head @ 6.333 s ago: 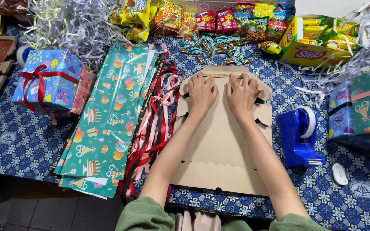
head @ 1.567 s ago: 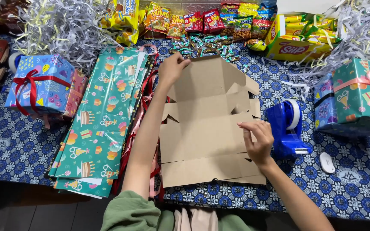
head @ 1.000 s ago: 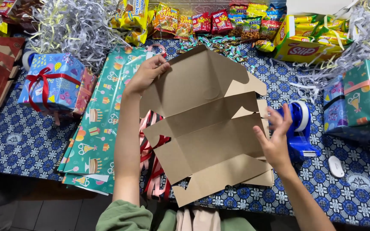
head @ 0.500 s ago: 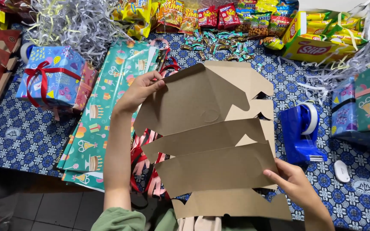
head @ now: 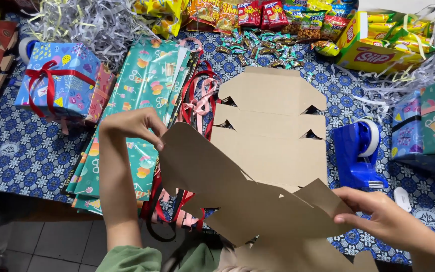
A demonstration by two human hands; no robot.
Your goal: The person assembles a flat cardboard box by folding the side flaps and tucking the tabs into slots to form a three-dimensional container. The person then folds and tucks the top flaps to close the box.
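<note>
A flat cardboard box blank (head: 247, 201) was being lifted off a second blank (head: 273, 131) that lay spread on the blue patterned tablecloth (head: 16, 151); the step in hand was judged to be the taking up of one sheet for folding. The upper left corner of the raised sheet was pinched by the left hand (head: 132, 126), fingers closed narrowly on the edge. Its right flap was gripped by the right hand (head: 378, 216), thumb and fingers closed on the card. The sheet was held tilted, near the person and above the near edge of the table, overlapping the lower part of the blank beneath.

The next move was judged to call for the creased flaps to be bent up while both edges were kept firmly gripped, since thin card could buckle off its score lines.

The held blank was plain brown, unprinted, with notched, angled flaps and visible fold lines. To its left lay red and pink ribbons (head: 197, 95) and green wrapping paper (head: 142, 100); to its right stood a blue tape dispenser (head: 358, 151).
</note>
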